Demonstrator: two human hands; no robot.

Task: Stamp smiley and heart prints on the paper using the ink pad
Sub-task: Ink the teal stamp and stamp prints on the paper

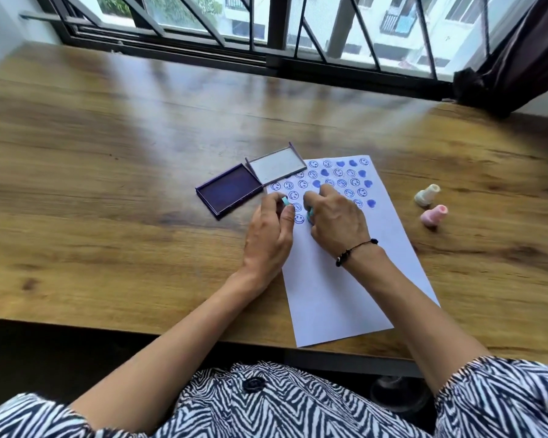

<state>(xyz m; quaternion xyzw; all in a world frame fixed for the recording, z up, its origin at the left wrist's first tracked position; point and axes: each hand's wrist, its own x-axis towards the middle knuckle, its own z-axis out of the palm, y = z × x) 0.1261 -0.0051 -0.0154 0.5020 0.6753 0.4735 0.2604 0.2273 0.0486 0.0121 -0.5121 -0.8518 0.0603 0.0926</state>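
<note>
A white paper [336,298] lies on the wooden table, its far half covered with several blue smiley and heart prints [345,181]. Left of it sits the purple ink pad [227,192] with its lid [277,167] folded open. My left hand [271,235] pinches a small teal stamp [286,202] at the paper's left edge. My right hand [336,218] is closed over another teal stamp [310,213], held down against the paper among the prints. Most of that stamp is hidden by my fingers.
Two more stamps, a cream one [427,195] and a pink one [433,215], lie on the table [108,184] right of the paper. A barred window [266,26] and a dark curtain [519,52] line the far edge.
</note>
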